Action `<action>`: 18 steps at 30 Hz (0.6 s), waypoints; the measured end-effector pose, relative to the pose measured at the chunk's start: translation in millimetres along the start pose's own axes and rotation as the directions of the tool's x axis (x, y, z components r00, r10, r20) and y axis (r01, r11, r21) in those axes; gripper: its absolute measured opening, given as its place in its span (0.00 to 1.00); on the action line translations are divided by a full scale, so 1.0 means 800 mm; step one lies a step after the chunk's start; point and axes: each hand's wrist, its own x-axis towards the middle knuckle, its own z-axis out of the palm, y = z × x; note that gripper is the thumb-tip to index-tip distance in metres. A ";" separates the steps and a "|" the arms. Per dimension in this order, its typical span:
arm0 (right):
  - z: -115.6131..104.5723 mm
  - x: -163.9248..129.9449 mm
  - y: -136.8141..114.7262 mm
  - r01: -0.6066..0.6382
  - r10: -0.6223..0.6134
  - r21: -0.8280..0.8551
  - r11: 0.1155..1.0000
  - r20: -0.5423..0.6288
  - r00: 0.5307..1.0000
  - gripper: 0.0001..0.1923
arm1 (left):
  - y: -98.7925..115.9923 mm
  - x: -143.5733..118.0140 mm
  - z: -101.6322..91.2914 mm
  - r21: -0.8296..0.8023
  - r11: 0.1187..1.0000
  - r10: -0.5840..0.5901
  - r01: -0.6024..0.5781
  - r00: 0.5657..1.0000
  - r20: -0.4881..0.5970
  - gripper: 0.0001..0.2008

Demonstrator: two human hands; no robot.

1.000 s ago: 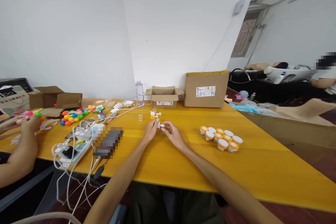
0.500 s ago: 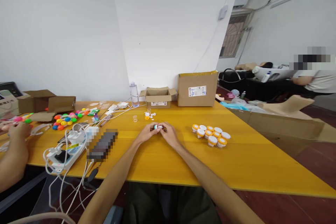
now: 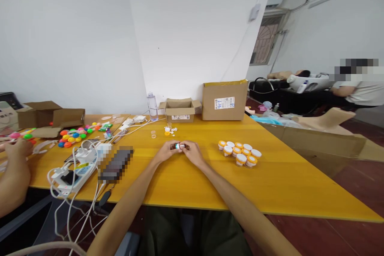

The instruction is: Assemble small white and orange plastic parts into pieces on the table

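Between both hands, above the middle of the yellow-brown table (image 3: pixel 180 186), is a small cylinder (image 3: pixel 178 146) with a white and teal label and darker parts at its ends. Its exact kind is too small to make out. My left hand (image 3: pixel 165 153) is closed around one end of it, and my right hand (image 3: pixel 192 153) grips the other end; the fingers partly hide it. Beyond my hands lie loose white and orange small parts (image 3: pixel 168 131) and a little clear cup (image 3: pixel 153 134). To the right stand several small jars (image 3: pixel 241 160) with orange and white lids, grouped together.
An open carton (image 3: pixel 180 117), a closed box (image 3: pixel 225 102) and a clear bottle (image 3: pixel 152 107) stand along the wall. At left are a power strip (image 3: pixel 73 182) with tangled cables, a blurred dark phone (image 3: pixel 116 165), colourful balls (image 3: pixel 72 138) and another person's arm (image 3: pixel 16 168).
My hands have turned the cylinder slightly, and more of its dark end shows at the left. The view has shifted a little; the jars and loose parts stay in place.
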 end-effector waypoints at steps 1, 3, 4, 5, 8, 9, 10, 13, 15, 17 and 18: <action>-0.001 0.000 -0.001 -0.004 0.004 0.007 1.000 0.007 1.000 0.06 | -0.001 0.000 0.000 -0.019 1.000 -0.007 0.007 1.000 0.003 0.18; -0.002 -0.001 -0.003 -0.007 0.006 0.023 1.000 0.020 1.000 0.06 | -0.002 0.000 0.001 -0.038 0.999 -0.025 0.025 1.000 0.015 0.18; -0.002 -0.001 -0.003 -0.006 0.006 0.027 1.000 0.025 1.000 0.06 | -0.003 0.000 0.002 -0.041 0.999 -0.032 0.032 0.999 0.021 0.17; -0.003 -0.001 -0.004 -0.006 0.005 0.030 1.000 0.027 1.000 0.06 | -0.003 0.000 0.002 -0.043 0.998 -0.036 0.038 0.999 0.028 0.17; -0.004 -0.002 -0.005 -0.013 0.011 0.050 0.999 0.032 0.999 0.07 | -0.001 -0.001 0.003 -0.053 0.998 -0.033 0.035 0.999 0.039 0.15; -0.004 -0.002 -0.004 -0.021 0.019 0.066 0.998 0.035 0.999 0.07 | 0.000 -0.001 0.003 -0.052 0.998 -0.030 0.032 0.999 0.042 0.14; -0.004 -0.001 -0.003 -0.032 0.029 0.087 0.996 0.038 0.999 0.07 | 0.001 -0.001 0.003 -0.050 0.998 -0.026 0.028 0.999 0.046 0.14; -0.004 0.000 0.000 -0.063 0.057 0.146 0.987 0.043 0.997 0.07 | 0.003 -0.002 0.003 -0.047 0.999 -0.011 0.013 0.999 0.053 0.12; -0.003 0.000 0.002 -0.069 0.063 0.167 0.983 0.042 0.997 0.07 | 0.003 -0.002 0.003 -0.049 0.999 -0.007 0.010 0.999 0.054 0.12; -0.002 0.000 0.004 -0.073 0.068 0.184 0.980 0.036 0.997 0.07 | 0.001 -0.001 0.002 -0.044 0.999 -0.022 0.024 0.999 0.049 0.12; -0.001 0.001 0.004 -0.077 0.073 0.194 0.978 0.029 0.997 0.07 | -0.001 0.000 0.001 -0.042 0.998 -0.034 0.036 0.999 0.042 0.13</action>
